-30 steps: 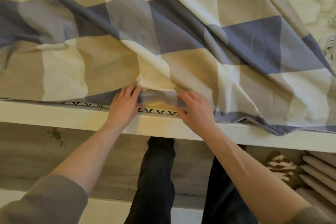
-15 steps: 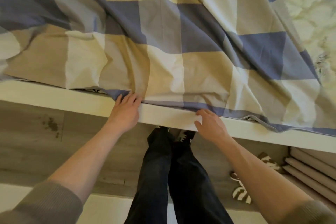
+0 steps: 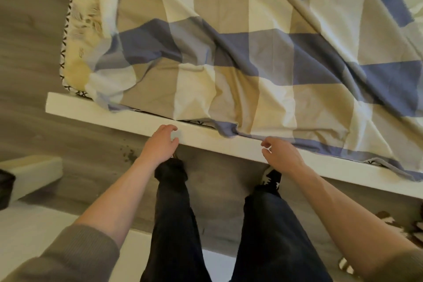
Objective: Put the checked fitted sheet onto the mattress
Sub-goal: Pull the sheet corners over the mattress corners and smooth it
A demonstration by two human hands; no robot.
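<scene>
The checked fitted sheet (image 3: 240,52) is soft woven cloth in large squares of cream, tan, grey and slate blue, and it lies rumpled over the mattress (image 3: 79,30), with long diagonal creases running from upper middle down toward the right. Its near hem, edged in blue, drapes loosely along the white bed frame rail (image 3: 142,119) and bunches into a small pucker just above the rail between the two hands. The sheet's long run follows the rail, which slants from upper left to lower right across the view. At the left corner the mattress is bare: pale yellow quilted fabric with a leafy stitched pattern and a black-and-white cross-stitch trim along its edge.

The left hand (image 3: 160,144) hovers over the flat, painted rail, fingers spread and lightly curled, holding nothing. The right hand (image 3: 281,155) is just below the hem, thumb and fingertips parted with a small gap, touching no cloth that I can make out.

Below, dark trousers (image 3: 174,213) and a patterned black-and-white sock (image 3: 272,178) stand on a grey wood-grain floor (image 3: 29,30). Ribbed grey-green sleeves (image 3: 75,256) are pushed back from the forearms
</scene>
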